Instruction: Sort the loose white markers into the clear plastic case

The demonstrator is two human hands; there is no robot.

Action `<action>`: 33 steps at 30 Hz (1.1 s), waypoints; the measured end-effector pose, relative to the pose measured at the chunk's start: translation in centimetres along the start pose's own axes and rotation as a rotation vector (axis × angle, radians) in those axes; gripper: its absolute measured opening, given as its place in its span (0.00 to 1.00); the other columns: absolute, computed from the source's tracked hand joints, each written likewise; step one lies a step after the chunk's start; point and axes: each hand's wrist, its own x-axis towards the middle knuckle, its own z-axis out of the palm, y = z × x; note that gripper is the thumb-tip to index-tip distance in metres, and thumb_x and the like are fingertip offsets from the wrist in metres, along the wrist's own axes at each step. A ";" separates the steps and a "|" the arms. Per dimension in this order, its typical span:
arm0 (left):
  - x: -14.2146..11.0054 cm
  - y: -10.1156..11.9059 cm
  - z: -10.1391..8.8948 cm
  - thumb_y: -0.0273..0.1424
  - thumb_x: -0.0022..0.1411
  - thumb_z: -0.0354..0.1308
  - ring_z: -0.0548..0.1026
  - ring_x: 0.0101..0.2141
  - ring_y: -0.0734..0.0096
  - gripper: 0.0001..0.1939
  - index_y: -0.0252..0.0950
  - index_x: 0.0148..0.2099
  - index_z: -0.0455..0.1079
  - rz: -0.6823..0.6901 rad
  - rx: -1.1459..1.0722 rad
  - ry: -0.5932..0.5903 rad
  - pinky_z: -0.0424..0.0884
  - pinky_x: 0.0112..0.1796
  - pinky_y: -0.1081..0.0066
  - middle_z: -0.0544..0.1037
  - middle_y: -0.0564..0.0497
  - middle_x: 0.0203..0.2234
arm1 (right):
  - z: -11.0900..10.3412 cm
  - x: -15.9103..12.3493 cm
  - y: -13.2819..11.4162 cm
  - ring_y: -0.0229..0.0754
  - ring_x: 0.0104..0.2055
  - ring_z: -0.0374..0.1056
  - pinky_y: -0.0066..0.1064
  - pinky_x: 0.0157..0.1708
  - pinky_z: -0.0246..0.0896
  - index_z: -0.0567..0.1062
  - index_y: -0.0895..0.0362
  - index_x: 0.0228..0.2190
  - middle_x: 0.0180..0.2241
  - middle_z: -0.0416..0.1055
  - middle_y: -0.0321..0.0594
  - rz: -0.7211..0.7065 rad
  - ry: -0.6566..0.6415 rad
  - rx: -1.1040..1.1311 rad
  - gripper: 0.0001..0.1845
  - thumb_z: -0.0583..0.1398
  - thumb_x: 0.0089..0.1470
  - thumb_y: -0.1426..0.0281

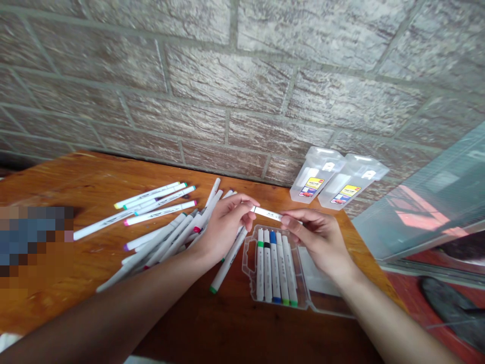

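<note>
Stone-block wall in grey-brown (261, 76) borders the rear of the brown wooden worktop (87, 187); two translucent plastic boxes (337, 177) stand near its right edge. Loose white markers (174, 242) crowd the left hand (229, 222); wood extends forward of the open clear plastic case (303, 288). Slim white marker (267, 213): above the case's rear, nearly level, between both hands. Left grip grasps one end; right hand (316, 235) grasps the other.

Single head-worn view, facing forward and down, table (87, 184) close below, wall (242, 86) ahead
</note>
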 end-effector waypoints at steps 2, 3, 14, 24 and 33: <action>0.0 0.1 0.1 0.32 0.57 0.63 0.69 0.23 0.75 0.06 0.34 0.34 0.77 -0.013 -0.047 0.020 0.66 0.25 0.74 0.73 0.53 0.22 | -0.1 0.0 0.0 0.33 0.19 0.60 0.26 0.17 0.53 0.86 0.55 0.33 0.23 0.77 0.37 0.027 -0.001 0.031 0.11 0.72 0.50 0.61; 0.0 0.1 0.2 0.31 0.56 0.63 0.69 0.22 0.75 0.05 0.34 0.33 0.77 -0.022 -0.072 0.031 0.65 0.25 0.74 0.72 0.53 0.21 | -0.1 0.0 0.0 0.32 0.19 0.59 0.25 0.17 0.52 0.86 0.55 0.33 0.23 0.78 0.37 0.039 -0.001 0.044 0.11 0.72 0.50 0.61; 0.5 -0.3 -0.3 0.30 0.57 0.63 0.68 0.21 0.78 0.04 0.34 0.34 0.76 -0.017 -0.184 0.063 0.66 0.25 0.75 0.71 0.55 0.23 | -0.4 -0.1 0.1 0.33 0.19 0.60 0.28 0.18 0.56 0.86 0.53 0.35 0.26 0.79 0.38 0.056 -0.005 0.165 0.09 0.71 0.52 0.63; 0.5 -0.3 -0.3 0.29 0.58 0.63 0.69 0.21 0.78 0.04 0.33 0.35 0.76 -0.033 -0.239 0.066 0.66 0.24 0.75 0.72 0.55 0.23 | -0.4 -0.4 -0.2 0.33 0.21 0.62 0.27 0.20 0.57 0.87 0.52 0.38 0.29 0.81 0.40 0.082 -0.053 0.263 0.08 0.70 0.54 0.66; 0.4 0.1 -0.2 0.30 0.58 0.64 0.69 0.20 0.78 0.05 0.32 0.35 0.75 -0.045 -0.236 0.067 0.66 0.24 0.75 0.71 0.56 0.22 | -0.5 -0.6 -0.5 0.34 0.22 0.64 0.27 0.21 0.61 0.87 0.52 0.39 0.30 0.81 0.41 0.133 -0.059 0.329 0.10 0.71 0.53 0.66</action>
